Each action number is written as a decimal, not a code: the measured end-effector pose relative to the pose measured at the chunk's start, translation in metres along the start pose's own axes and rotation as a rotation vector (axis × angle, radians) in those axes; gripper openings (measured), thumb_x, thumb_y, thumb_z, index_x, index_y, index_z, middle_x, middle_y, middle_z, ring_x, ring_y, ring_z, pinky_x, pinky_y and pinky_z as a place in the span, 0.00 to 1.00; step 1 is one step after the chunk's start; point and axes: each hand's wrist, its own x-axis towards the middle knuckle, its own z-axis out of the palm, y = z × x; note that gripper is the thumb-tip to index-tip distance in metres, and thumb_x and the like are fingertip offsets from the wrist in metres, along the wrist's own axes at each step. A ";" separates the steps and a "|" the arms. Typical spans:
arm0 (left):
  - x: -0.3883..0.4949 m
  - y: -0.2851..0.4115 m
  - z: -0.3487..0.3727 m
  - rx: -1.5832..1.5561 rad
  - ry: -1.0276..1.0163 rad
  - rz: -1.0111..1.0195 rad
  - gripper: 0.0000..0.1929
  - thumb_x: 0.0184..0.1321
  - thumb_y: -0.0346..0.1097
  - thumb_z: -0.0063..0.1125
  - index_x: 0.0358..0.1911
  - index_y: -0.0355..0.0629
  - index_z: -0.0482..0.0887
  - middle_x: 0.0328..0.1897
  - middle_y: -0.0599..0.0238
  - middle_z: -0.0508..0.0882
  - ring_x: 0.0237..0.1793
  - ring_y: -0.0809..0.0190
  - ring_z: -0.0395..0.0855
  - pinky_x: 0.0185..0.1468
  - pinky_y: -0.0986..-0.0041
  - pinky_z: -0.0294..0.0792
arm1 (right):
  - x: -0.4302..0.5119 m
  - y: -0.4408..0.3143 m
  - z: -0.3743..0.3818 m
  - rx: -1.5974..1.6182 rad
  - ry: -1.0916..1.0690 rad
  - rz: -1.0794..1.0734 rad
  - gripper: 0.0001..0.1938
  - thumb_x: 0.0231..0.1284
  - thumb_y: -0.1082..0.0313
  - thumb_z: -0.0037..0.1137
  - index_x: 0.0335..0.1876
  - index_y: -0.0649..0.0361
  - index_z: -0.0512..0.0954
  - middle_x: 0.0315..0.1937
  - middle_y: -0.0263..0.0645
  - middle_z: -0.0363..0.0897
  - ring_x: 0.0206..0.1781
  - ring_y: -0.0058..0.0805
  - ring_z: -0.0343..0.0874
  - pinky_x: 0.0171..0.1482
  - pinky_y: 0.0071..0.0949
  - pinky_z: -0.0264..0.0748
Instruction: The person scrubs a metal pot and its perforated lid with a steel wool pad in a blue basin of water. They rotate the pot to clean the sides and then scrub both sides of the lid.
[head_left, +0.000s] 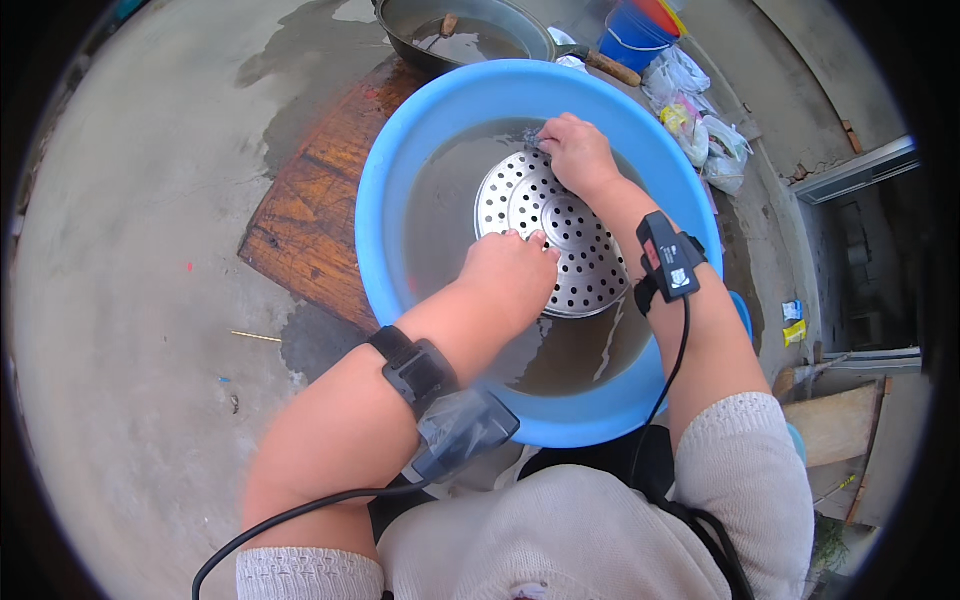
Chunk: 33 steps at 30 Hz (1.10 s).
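Note:
A round perforated metal steamer plate (525, 196) leans in a large light-blue plastic basin (386, 225) of murky water (442, 202). My left hand (514, 270) lies over the plate's lower left part with its fingers curled at the holes; whether it grips the plate is hidden. At the plate's far edge, my right hand (576, 150) pinches a small metal scouring pad (532, 138) between thumb and fingers. The plate's lower edge meets the water.
The basin stands on a worn wooden board (315, 225). Beyond it are a large dark wok (397, 37) with a wooden handle (611, 67) and murky water inside, a blue bucket (634, 37) and several plastic bags (675, 79). Cables hang from both wrist devices.

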 end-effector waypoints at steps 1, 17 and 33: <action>0.000 -0.001 0.001 -0.005 0.018 0.002 0.33 0.48 0.42 0.69 0.60 0.49 0.72 0.59 0.65 0.76 0.53 0.57 0.81 0.47 0.65 0.77 | 0.000 -0.001 0.002 0.039 -0.041 -0.092 0.02 0.51 0.70 0.59 0.30 0.55 0.81 0.34 0.38 0.78 0.41 0.45 0.77 0.48 0.38 0.75; 0.006 -0.022 -0.014 -0.465 0.437 -0.470 0.33 0.59 0.55 0.59 0.63 0.43 0.70 0.56 0.54 0.81 0.50 0.49 0.82 0.51 0.58 0.74 | -0.084 0.111 -0.049 0.466 -0.112 1.000 0.12 0.67 0.59 0.50 0.49 0.57 0.75 0.40 0.40 0.80 0.41 0.39 0.81 0.45 0.43 0.75; -0.050 0.037 -0.019 -0.264 0.164 -0.368 0.39 0.58 0.46 0.64 0.70 0.43 0.59 0.58 0.57 0.77 0.52 0.56 0.77 0.55 0.62 0.72 | -0.059 0.103 -0.045 0.343 -0.150 0.633 0.15 0.63 0.65 0.54 0.54 0.58 0.73 0.51 0.48 0.77 0.54 0.44 0.76 0.56 0.37 0.72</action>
